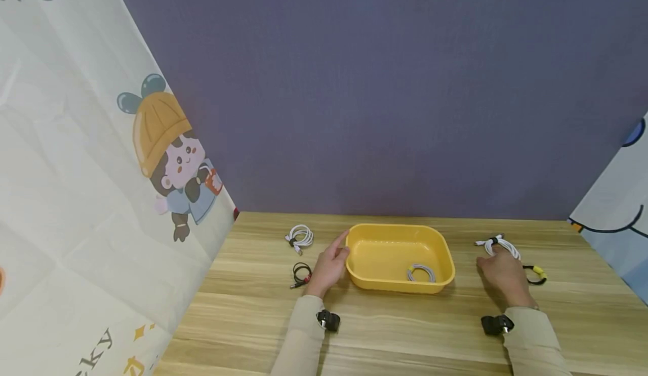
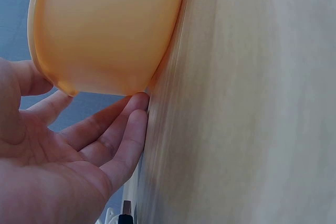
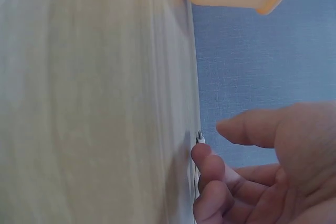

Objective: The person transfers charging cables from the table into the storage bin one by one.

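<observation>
A yellow plastic basin (image 1: 400,283) stands mid-table with a coiled grey cable (image 1: 429,272) inside it. My left hand (image 1: 328,268) touches the basin's left end; in the left wrist view its thumb is at the rim and the fingers reach the lower wall. My right hand (image 1: 503,274) is at a coiled white cable (image 1: 511,249) with a black tie, covering part of it. In the right wrist view the fingers (image 3: 212,167) bend at the tabletop by the cable and the thumb stands apart from them. Beside that hand lies a black cable (image 1: 538,280) with a yellow tie.
Left of the basin lie another coiled white cable (image 1: 302,233) and a black cable (image 1: 302,272) with a red tie. A dark blue panel (image 1: 395,94) rises behind the wooden table (image 1: 405,331). A white printed sheet (image 1: 91,196) hangs on the left.
</observation>
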`<state>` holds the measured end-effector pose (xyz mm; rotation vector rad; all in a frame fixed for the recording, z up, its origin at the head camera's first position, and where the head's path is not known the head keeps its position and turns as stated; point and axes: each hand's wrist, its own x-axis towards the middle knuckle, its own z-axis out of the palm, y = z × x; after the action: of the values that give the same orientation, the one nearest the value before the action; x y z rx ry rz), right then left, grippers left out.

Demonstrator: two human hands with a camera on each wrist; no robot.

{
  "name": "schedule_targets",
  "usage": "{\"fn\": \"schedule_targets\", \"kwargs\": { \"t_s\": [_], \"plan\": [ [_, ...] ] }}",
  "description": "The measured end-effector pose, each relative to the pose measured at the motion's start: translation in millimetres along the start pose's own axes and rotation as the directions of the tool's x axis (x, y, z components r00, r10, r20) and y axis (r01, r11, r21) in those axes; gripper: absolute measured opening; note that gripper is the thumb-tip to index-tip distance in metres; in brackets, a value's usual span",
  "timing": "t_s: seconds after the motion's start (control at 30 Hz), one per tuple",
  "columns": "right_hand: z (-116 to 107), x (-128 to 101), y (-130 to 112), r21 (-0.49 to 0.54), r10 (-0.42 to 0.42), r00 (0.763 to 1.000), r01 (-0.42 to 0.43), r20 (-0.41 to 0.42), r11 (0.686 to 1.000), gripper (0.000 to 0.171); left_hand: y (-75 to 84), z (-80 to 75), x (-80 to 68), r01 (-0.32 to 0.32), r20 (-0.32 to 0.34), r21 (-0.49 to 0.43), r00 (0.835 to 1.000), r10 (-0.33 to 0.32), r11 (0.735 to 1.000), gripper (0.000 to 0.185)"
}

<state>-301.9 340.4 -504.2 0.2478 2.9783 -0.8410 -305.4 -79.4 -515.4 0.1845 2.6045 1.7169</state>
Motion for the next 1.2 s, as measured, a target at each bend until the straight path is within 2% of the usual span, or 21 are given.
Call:
{"fn": "schedule_targets", "kwargs": {
  "t_s": [0.27,0.53,0.77,1.03,1.2],
  "plan": [
    [2.3,-0.7,-0.7,-0.003,0.002,0.998,-0.003,-0.061,1.0,0.056,-1.2,-0.3,0.6,0.012,0.006,-0.011,1.0,-0.012,1.0,0.048],
    [3.1,-1.6,-1.4,-0.039,0.014,0.998,-0.016,-0.065,0.999,0.051,-1.1,-0.4,1.0,0.006,0.0,0.001,1.0,-0.006,1.0,0.048],
    [0.5,-4.8,-0.5,-0.042,0.062,0.998,-0.062,-0.005,0.997,0.05,0.7,-0.7,0.1,0.009,-0.004,0.003,1.0,-0.009,1.0,0.047],
    [0.3,-8.1,-0.9,-0.031,0.051,0.997,-0.053,-0.057,0.998,0.038,1.8,-0.3,-1.4,0.018,0.004,0.003,1.0,-0.018,1.0,0.048],
    [-0.1,-9.2,-2.9,-0.028,0.053,0.997,-0.055,-0.057,0.998,0.033,0.9,-0.5,-1.0,0.009,-0.001,0.005,1.0,-0.009,1.0,0.048]
  ]
}}
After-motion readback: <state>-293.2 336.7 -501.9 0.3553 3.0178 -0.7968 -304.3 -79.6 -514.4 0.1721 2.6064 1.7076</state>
